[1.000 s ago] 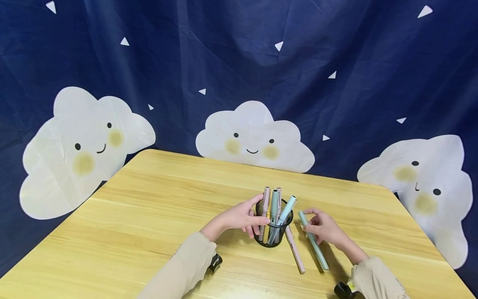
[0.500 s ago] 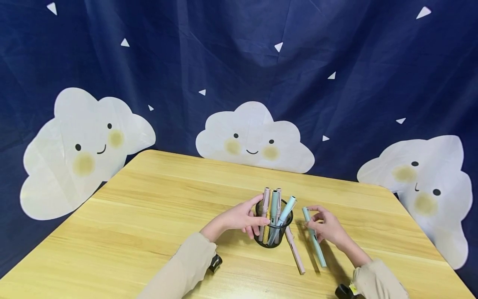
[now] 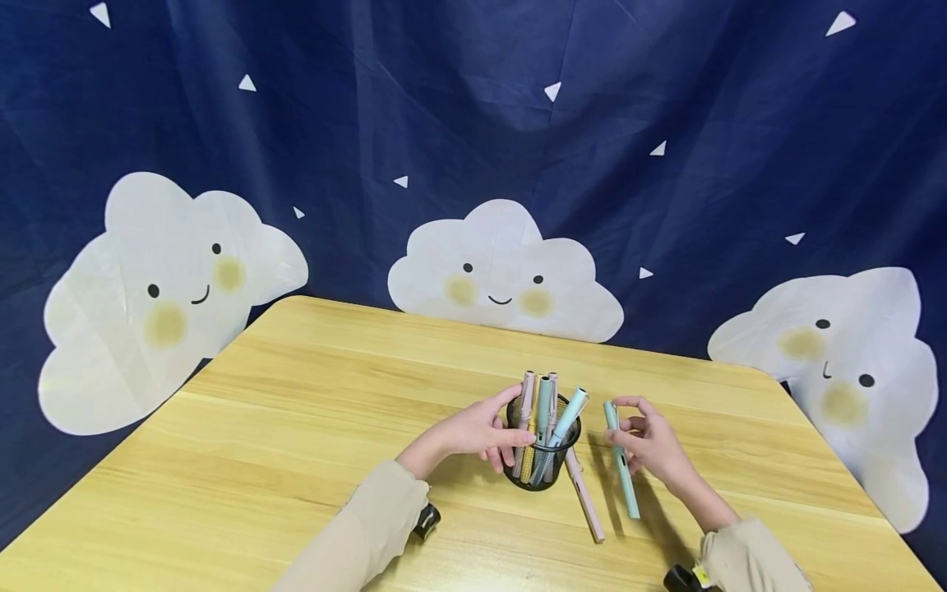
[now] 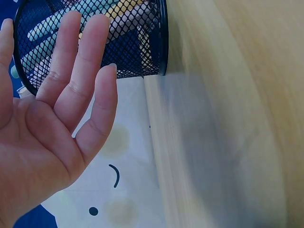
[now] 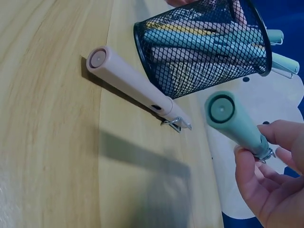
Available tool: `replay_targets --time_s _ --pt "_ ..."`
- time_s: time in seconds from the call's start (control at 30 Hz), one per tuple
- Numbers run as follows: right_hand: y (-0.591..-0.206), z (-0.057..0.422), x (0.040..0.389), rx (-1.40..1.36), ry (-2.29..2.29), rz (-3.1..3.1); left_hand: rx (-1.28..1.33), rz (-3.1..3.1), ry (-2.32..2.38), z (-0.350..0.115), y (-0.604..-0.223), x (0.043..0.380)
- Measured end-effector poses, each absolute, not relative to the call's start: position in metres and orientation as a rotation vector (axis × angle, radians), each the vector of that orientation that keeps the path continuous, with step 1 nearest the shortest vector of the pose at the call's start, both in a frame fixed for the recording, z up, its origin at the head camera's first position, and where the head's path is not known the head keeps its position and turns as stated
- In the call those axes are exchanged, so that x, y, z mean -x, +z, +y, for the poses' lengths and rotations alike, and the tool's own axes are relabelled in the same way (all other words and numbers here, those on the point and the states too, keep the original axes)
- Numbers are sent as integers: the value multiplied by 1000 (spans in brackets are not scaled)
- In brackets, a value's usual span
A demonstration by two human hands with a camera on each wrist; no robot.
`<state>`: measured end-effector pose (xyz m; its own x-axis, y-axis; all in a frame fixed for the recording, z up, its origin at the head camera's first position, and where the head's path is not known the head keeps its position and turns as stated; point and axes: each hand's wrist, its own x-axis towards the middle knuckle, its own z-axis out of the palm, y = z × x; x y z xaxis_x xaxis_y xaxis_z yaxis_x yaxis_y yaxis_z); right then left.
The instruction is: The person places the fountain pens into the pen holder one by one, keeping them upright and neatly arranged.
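Observation:
A black mesh pen cup [image 3: 568, 446] stands upright on the wooden table with several pens inside, in pink, yellow, green and pale blue. My left hand [image 3: 473, 429] holds the cup from its left side, thumb at the near rim and index finger round the back; the left wrist view shows other fingers [image 4: 88, 61] against the mesh [image 4: 128, 61]. To the right of the cup, my right hand [image 3: 654, 446] pinches a light green pen [image 3: 628, 485] near its cap end. That pen is tilted, raised over the table, its blunt end facing the right wrist camera.
A pink pen [image 3: 587, 503] lies on the table [image 3: 296, 460] between the cup and my right hand, its cap end close by the cup's base. Behind the table hangs a dark blue curtain [image 3: 473, 99] with smiling white clouds.
My right hand has lifted the light green pen off the table and moved it slightly away from me, turning it more upright. The left hand and cup have stayed put.

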<state>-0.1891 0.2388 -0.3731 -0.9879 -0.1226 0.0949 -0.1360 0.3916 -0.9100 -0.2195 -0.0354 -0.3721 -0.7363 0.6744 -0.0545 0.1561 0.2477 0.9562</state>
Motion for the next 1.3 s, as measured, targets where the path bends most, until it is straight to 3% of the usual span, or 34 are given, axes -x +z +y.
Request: replay_targets --time_s 0.37,0.6,0.8,1.3 --pt "-374 238 189 -315 1636 -2418 -752 2065 1502 -35 -374 221" --pt "-414 265 218 -440 1733 -2261 -751 2065 1502 -35 -374 221" --pt "-438 280 238 -350 1735 -2226 -753 2067 1500 -35 -374 221" --pt "-437 280 243 -298 1781 -2103 -748 2068 1500 -35 -373 221"
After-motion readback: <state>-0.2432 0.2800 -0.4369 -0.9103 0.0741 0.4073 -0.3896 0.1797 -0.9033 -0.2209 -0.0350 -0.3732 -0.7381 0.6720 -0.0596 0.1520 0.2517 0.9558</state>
